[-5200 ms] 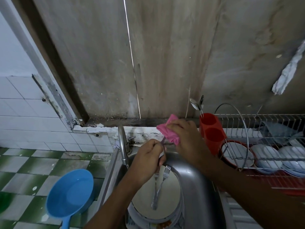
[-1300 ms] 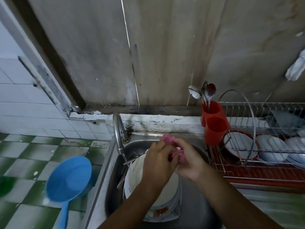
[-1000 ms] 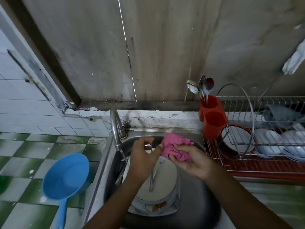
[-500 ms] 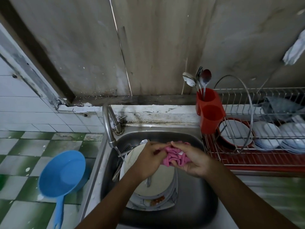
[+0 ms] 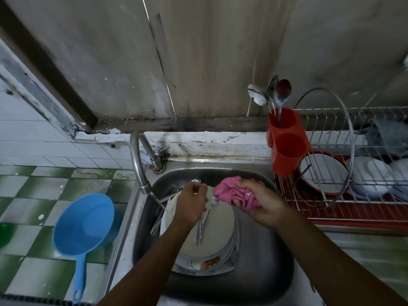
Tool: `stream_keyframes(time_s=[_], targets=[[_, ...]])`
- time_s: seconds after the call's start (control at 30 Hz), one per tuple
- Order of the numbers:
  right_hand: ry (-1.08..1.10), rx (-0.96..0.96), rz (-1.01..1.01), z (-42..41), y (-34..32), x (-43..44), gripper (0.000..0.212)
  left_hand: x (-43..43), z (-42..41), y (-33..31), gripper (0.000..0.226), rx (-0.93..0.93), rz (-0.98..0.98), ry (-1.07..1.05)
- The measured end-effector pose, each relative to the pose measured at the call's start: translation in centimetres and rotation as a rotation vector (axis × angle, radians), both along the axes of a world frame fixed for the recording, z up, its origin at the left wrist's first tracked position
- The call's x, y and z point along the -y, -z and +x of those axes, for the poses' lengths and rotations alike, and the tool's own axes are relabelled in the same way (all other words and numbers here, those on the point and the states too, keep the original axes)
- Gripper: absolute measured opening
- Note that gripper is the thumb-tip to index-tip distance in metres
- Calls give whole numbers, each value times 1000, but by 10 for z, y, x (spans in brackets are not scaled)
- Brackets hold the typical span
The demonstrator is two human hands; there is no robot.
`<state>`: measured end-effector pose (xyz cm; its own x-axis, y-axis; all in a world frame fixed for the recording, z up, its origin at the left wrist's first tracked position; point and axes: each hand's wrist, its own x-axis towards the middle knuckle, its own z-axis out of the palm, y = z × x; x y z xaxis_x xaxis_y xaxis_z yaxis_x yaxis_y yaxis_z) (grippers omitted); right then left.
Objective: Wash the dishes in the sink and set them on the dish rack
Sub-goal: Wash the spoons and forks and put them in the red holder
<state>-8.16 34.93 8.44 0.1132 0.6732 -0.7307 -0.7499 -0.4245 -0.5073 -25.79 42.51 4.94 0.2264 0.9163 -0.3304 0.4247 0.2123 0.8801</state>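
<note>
Both hands have separated a little: the right hand (image 5: 263, 207) grips the pink cloth (image 5: 231, 193), the left hand (image 5: 193, 204) holds cutlery (image 5: 200, 228) over the plates (image 5: 223, 224). It is the scrubbing step; rinsing under the faucet (image 5: 135, 160) probably comes next.

A dim, flatly lit kitchen scene is shown. Soft light is received from the left, where the white wall tiles (image 5: 33, 140) are brightest, while the basin of the sink (image 5: 254, 283) is left in deep shadow. Small glints are caught on the faucet (image 5: 135, 164). Sharpest detail is kept at the centre, on the pink cloth (image 5: 229, 191) and the cutlery (image 5: 202, 226). The floor tiles (image 5: 33, 250) and the counter (image 5: 364, 250) at lower right are smeared by blur. Lines of the dish rack (image 5: 375, 113) are bowed by wide-angle distortion.
</note>
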Motion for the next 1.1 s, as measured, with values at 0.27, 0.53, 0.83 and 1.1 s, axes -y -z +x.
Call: stream_keyframes(time_s=[0.27,0.53,0.83,1.1], targets=[[82,-20,38,-1,13,0,33,20,-22,75,43,-731,92,250],[66,9,5,0,21,17,26,31,-2,88,32,-939,307,426],[-16,168,112,-2,7,28,22,30,-20,62,11,-432,406,184],[-97,474,347,-16,-11,31,26,35,-27,-2,17,-213,435,171]])
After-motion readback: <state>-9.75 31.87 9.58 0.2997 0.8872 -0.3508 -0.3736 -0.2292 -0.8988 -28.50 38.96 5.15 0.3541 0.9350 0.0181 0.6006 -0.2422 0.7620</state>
